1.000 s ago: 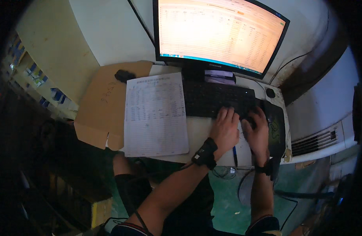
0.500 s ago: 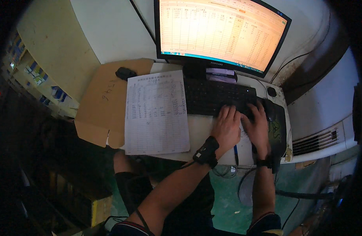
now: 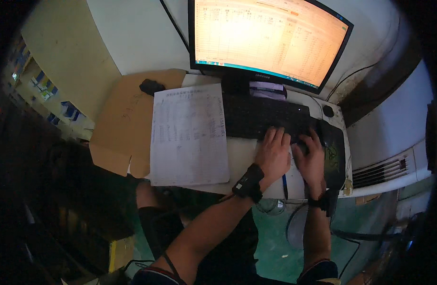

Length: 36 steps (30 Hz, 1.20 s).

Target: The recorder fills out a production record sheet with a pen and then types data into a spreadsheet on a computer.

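Note:
My left hand (image 3: pixel 273 154) lies over the front edge of a black keyboard (image 3: pixel 261 113), its fingers stretched onto the keys and holding nothing. Beside it, my right hand (image 3: pixel 311 161) rests at the keyboard's right end with the fingers apart and bent over the keys. Each wrist wears a black strapped device. Behind the keyboard, a lit monitor (image 3: pixel 266 40) shows a spreadsheet-like table. A printed sheet (image 3: pixel 189 156) with handwritten rows lies left of the keyboard. Between my forearms, a blue pen (image 3: pixel 285 186) lies near the desk's front edge.
Under the sheet's left side is a brown cardboard piece (image 3: pixel 116 128), with a black mouse-shaped object (image 3: pixel 152 86) on it. A dark mouse pad (image 3: pixel 336 156) lies to the right of my right hand. A purple packet (image 3: pixel 267 90) sits below the monitor. Cables hang under the desk's front edge.
My right hand has shifted slightly left and its fingers have moved over the keys. My left hand stays almost in place.

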{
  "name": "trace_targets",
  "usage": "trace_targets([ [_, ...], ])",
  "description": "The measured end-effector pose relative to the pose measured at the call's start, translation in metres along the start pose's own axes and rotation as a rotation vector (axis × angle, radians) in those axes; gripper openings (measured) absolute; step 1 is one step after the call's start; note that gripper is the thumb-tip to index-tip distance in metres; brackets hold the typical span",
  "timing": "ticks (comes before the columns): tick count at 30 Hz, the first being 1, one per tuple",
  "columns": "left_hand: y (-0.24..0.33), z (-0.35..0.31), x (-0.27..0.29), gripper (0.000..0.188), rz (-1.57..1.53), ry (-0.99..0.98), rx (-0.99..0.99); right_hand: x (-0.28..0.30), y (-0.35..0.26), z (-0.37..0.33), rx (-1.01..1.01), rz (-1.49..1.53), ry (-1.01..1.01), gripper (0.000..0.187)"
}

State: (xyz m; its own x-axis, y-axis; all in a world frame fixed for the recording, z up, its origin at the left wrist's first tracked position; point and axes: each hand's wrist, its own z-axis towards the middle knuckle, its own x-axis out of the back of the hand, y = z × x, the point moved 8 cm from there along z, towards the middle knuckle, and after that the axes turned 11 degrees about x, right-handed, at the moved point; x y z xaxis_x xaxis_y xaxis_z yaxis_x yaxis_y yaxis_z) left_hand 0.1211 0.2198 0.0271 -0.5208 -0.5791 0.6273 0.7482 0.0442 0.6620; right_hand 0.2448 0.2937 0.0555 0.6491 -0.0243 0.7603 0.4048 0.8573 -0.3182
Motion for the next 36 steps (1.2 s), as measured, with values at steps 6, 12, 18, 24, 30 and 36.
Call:
trace_targets([
  [6, -0.004, -0.001, -0.003, 0.046, 0.005, 0.072, -0.035, -0.014, 0.001, 0.026, 0.074, -0.071, 0.011, 0.033],
  [12, -0.004, 0.0, -0.001, 0.051, -0.001, 0.008, -0.028, -0.002, 0.01, 0.013, -0.095, 0.066, 0.001, 0.028],
  [18, -0.005, 0.0, 0.0, 0.047, 0.056, 0.013, -0.035, -0.008, 0.016, 0.009, -0.077, 0.036, -0.009, 0.03],
  [24, -0.003, 0.001, 0.0, 0.046, 0.0, 0.052, -0.036, -0.013, 0.01, 0.022, 0.028, -0.059, 0.01, 0.033],
  [30, -0.003, 0.003, -0.002, 0.046, -0.029, 0.009, -0.011, -0.001, 0.012, -0.004, -0.054, 0.028, -0.014, 0.029],
  [36, 0.001, 0.001, 0.001, 0.047, 0.056, 0.021, -0.029, -0.002, 0.031, 0.007, -0.084, -0.032, 0.061, 0.028],
])
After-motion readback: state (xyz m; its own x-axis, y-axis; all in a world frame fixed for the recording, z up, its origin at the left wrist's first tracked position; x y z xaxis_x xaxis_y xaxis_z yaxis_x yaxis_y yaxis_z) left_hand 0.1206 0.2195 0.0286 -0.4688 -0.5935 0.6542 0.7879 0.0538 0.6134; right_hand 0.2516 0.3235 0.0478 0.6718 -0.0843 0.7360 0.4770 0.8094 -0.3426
